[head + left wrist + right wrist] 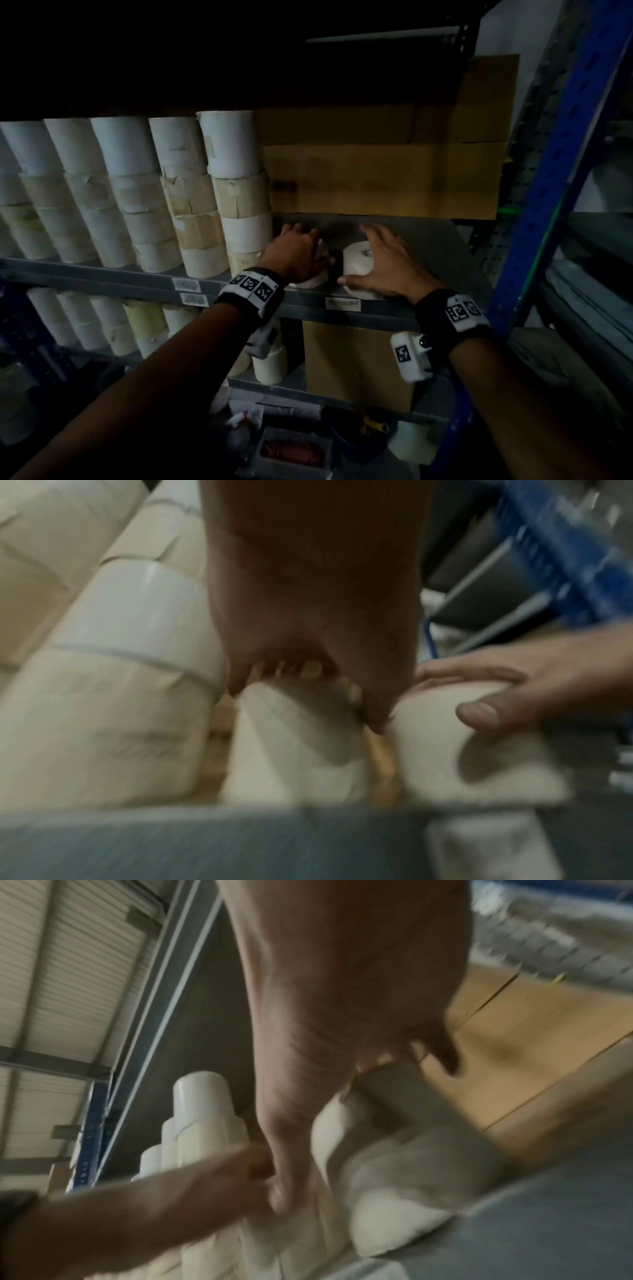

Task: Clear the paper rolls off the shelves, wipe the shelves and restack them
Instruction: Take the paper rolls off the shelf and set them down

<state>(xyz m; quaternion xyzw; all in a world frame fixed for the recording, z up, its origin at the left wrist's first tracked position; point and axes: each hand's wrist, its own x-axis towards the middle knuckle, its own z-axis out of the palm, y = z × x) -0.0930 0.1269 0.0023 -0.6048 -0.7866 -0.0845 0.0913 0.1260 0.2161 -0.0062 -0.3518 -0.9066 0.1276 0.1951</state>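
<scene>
Now the left hand (295, 254) grasps one white paper roll (308, 281) at frame centre on the grey metal shelf (428, 240). Just beside it, the right hand (387, 265) clasps another white paper roll (359, 262).

Head view looks down over both forearms at the shelf (342, 310); both close-up, palm-side wrist views share it.
</scene>
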